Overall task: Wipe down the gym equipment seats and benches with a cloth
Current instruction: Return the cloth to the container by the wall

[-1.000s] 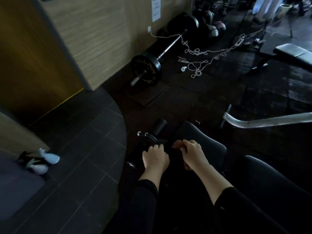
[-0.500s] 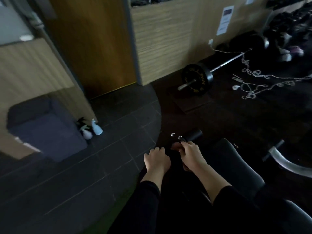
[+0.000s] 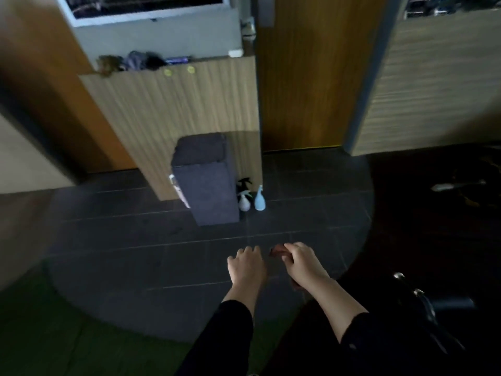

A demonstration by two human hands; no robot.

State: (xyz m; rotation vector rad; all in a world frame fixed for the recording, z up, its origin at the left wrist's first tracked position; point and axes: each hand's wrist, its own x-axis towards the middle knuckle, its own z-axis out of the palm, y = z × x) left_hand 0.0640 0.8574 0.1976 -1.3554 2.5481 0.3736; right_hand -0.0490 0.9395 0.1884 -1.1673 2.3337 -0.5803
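My right hand point(image 3: 301, 263) is curled round a small brownish cloth point(image 3: 277, 251), and a bit of the cloth pokes out past the fingers. Just to its left hovers my left hand point(image 3: 246, 264), fingers loosely bent, with nothing visible in it. Both hands are over the dark tiled floor point(image 3: 162, 253). At the lower right a black gym bench point(image 3: 450, 305) shows only its foot end with chrome knobs point(image 3: 400, 276); the seat pad is out of view.
A dark grey fabric box point(image 3: 208, 185) stands on the tiles ahead, with three spray bottles point(image 3: 259, 200) beside it. Behind are a wooden counter point(image 3: 176, 118) and a brown door point(image 3: 306, 77). A barbell end point(image 3: 444, 187) lies far right. Green matting point(image 3: 54, 335) sits lower left.
The view has swung left, away from the bench. My hands have come off the bench pad and are now over the tiled floor, the right still holding the cloth.
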